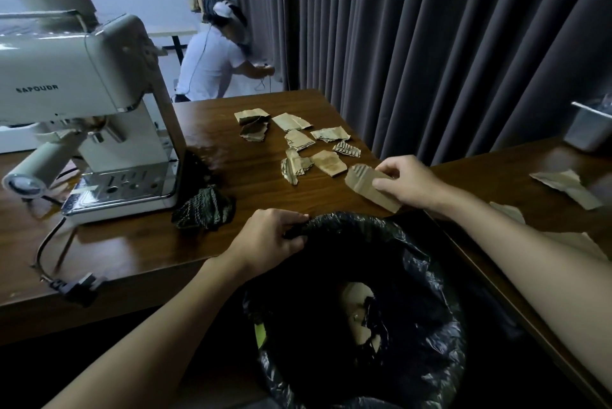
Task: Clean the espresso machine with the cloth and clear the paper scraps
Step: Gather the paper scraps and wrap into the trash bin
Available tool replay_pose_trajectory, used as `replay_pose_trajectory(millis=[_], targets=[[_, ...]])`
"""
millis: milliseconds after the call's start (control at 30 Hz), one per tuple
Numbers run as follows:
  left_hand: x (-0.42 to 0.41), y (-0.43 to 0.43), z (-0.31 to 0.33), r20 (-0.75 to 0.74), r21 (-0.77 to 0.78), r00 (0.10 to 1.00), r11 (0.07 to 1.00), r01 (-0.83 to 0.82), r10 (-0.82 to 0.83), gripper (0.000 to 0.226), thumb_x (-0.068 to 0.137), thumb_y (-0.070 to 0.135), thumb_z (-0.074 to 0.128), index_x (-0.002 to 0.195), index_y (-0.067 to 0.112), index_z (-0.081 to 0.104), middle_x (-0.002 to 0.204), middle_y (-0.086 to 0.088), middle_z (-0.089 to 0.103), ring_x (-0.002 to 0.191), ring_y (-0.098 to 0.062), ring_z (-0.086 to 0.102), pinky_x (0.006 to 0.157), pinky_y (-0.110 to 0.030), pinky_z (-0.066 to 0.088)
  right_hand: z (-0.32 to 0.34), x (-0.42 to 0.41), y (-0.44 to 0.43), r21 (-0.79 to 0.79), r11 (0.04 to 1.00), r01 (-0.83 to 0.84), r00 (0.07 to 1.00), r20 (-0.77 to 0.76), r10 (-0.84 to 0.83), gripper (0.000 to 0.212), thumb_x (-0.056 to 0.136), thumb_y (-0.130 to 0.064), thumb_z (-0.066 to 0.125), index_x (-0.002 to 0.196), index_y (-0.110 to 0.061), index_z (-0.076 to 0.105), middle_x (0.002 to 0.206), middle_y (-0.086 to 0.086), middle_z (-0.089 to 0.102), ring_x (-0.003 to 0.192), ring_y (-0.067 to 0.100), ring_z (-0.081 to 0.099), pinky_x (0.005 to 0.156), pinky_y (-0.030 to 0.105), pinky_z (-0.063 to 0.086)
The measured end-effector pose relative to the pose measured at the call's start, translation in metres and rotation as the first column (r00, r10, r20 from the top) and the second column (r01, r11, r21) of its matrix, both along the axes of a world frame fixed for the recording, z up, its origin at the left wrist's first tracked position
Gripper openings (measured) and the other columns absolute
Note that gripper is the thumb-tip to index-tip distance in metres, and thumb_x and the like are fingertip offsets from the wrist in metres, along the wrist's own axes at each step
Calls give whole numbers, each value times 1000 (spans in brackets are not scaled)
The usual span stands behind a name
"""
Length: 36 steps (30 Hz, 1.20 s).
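Note:
A cream espresso machine [82, 84] stands at the left of the wooden table [139, 243]. A dark crumpled cloth [203, 210] lies beside its base. Several brown paper scraps [298, 140] are spread over the table's far right part. My right hand [407, 181] pinches one long brown scrap [361, 185] at the table's edge, just above the bin. My left hand [271, 238] grips the rim of a black bag-lined bin [427, 342] below the table edge. A scrap [359, 312] lies inside the bin.
A second table [516, 183] on the right carries more torn scraps [566, 188] and a pale container [592, 130]. The machine's power cord and plug [76, 286] lie at the front left edge. Grey curtains hang behind. Another person crouches in the background.

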<state>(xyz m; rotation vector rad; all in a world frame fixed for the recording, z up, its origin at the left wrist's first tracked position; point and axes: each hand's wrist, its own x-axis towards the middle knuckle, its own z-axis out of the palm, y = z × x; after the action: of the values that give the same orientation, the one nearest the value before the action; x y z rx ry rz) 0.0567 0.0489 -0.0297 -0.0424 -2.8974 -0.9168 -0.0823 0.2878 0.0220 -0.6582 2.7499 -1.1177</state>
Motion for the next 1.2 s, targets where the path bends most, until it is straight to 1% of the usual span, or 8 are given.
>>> replay_pose_trajectory(millis=[100,200,333,633,800,933,1033,1200], targets=[[-1,-2,0,14,16,1000,1000,-4,4,46,83,23,75,128,24,68,124,4,71,114,-10,64,90,-22,48,18,11,5,-192,974,-118,971,184,154,22,85,-15,72,107,-12,70,93,0,73,84,10,68,75,27,53],[-1,-2,-1,22,24,1000,1000,-2,1,47,82,23,75,128,24,68,123,4,71,112,-9,65,89,-21,48,26,18,5,-61,942,-331,859,394,327,23,87,-27,70,110,-22,72,103,-5,73,96,9,68,81,26,53],[-2,-4,-2,23,45,1000,999,5,-6,47,83,23,76,129,25,67,128,6,68,118,-7,62,97,-24,49,9,9,-12,25,973,-231,959,175,223,25,93,-26,62,118,-24,68,117,-5,68,112,9,59,102,34,45],[-5,-6,-1,48,86,999,996,13,-17,46,83,21,77,128,24,68,128,9,68,117,1,60,96,-11,43,-27,-19,-60,260,953,-157,983,129,127,59,97,-38,49,151,-35,26,159,1,28,144,25,28,118,46,23],[-5,-6,-1,52,125,999,992,-14,8,44,82,22,78,125,25,70,124,9,70,111,3,62,89,-5,43,-28,-19,-59,309,949,-62,996,-41,78,43,98,-41,46,141,-32,45,145,-3,45,138,24,33,112,48,19],[-5,-6,0,65,129,998,991,-15,6,44,83,24,79,126,27,69,124,9,70,108,2,63,87,-8,45,-29,-18,-51,372,925,-75,991,-76,110,27,97,-45,47,112,-32,66,126,-3,49,128,22,34,107,50,23],[-3,-6,0,54,135,998,991,-15,7,44,82,24,79,125,27,69,124,10,69,110,3,63,91,-9,46,-32,-18,-46,347,936,-52,994,-75,82,18,92,-46,58,85,-31,65,125,-3,48,125,22,34,106,48,24],[-1,-5,2,60,156,998,988,-7,-2,45,83,24,79,126,27,68,128,9,68,117,1,60,103,-21,47,-34,-20,-43,241,970,-29,999,-13,33,27,82,-37,71,101,-32,52,107,-10,59,113,21,50,101,45,32]])
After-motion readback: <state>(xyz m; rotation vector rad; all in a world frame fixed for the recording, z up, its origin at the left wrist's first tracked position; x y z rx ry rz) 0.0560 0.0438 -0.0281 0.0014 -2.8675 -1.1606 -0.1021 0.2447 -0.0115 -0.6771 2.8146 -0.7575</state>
